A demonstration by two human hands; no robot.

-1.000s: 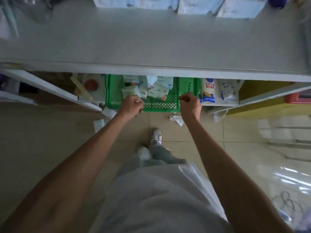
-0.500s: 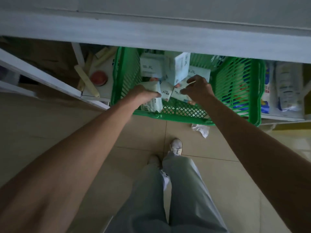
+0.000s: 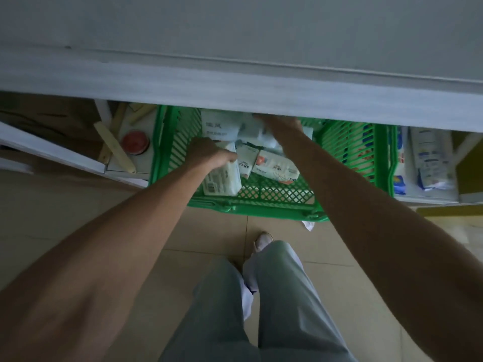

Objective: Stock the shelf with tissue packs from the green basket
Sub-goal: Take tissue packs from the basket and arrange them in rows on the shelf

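The green basket [image 3: 350, 150] stands on the floor under the grey shelf [image 3: 235, 87] and holds several tissue packs. My left hand [image 3: 209, 155] is closed on a white tissue pack [image 3: 222, 178] at the basket's near left side. My right hand [image 3: 282, 126] reaches deeper into the pile, onto a pale blue pack [image 3: 264, 137]; the shelf edge hides its fingertips. A pack with an orange mark [image 3: 277, 168] lies between my arms.
A lower white shelf to the left holds a red-lidded jar [image 3: 136, 142] and wooden slats [image 3: 115, 150]. Packaged goods [image 3: 428, 158] stand right of the basket. Crumpled paper [image 3: 309, 226] lies on the tiled floor by my shoe [image 3: 262, 241].
Both hands went from the basket's front rim into the basket. The left closed on a white pack; the right moved further back under the shelf edge.
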